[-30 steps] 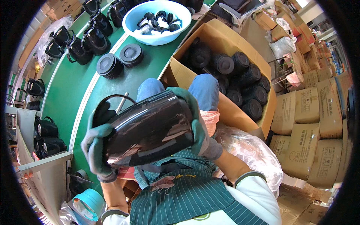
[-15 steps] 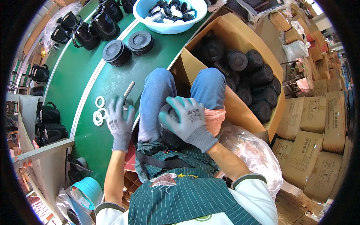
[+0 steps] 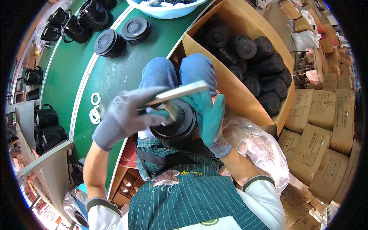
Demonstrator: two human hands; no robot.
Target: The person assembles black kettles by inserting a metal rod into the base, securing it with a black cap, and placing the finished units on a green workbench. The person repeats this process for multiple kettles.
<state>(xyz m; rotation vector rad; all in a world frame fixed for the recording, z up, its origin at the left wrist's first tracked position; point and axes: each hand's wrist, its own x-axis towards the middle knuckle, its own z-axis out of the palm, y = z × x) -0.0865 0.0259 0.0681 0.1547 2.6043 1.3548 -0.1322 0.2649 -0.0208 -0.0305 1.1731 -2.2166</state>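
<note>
My left hand (image 3: 128,111), in a grey glove with teal palm and fingertips, is closed around a pale metal bar-like tool (image 3: 178,93), whose exact kind is blurred. The tool slants over a stack of round black lids (image 3: 183,122) in my lap. My right hand (image 3: 209,115), gloved alike, stands at the right side of that stack with thumb and fingers apart and its teal palm turned toward the lids. The bar's far end passes in front of its fingers; whether they touch is unclear. White rings (image 3: 95,99) lie on the green table left of my left hand.
Two black lid stacks (image 3: 136,28) stand on the green table (image 3: 76,80), near black mugs (image 3: 94,17) and a light blue basin (image 3: 168,11). An open carton (image 3: 239,103) of black lids is at my right, by a clear plastic bag (image 3: 257,147) and stacked cartons (image 3: 316,143).
My left hand has picked the metal tool up from the table and brought it over the lap. My right hand has moved off the top of the black lids to their right side.
</note>
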